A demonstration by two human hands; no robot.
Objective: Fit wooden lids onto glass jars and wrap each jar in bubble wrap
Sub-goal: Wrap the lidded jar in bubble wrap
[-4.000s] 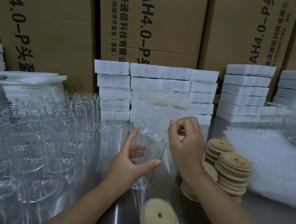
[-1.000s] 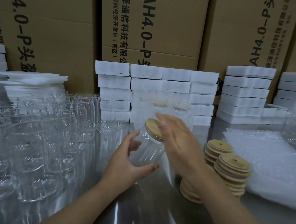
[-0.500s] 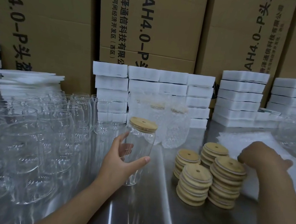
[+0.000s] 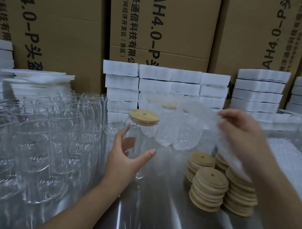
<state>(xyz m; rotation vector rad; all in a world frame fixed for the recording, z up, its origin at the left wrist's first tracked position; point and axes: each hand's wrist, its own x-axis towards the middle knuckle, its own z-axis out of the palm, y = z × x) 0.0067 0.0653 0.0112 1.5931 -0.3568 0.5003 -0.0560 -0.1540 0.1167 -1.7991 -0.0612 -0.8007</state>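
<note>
Pale tan wooden lids (image 4: 208, 189), clear colourless glass jars (image 4: 51, 141), translucent whitish dimpled bubble wrap (image 4: 225, 141), white foam blocks (image 4: 184, 84), brown cardboard boxes (image 4: 173, 24) with black print, perhaps some red lettering, silver-grey reflective table (image 4: 155, 216)

The right hand (image 4: 242, 134) and the bubble wrap sheet (image 4: 224, 149) are blurred by motion; the grip cannot be told. The rear lid stacks (image 4: 240, 196) are partly hidden behind them, the lidded jar (image 4: 141, 135) partly behind the left hand (image 4: 123, 159).

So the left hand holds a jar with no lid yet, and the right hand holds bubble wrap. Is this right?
Not quite. The head view shows the lid already on the jar. The left hand does hold it, and the right hand holds bubble wrap.
</note>
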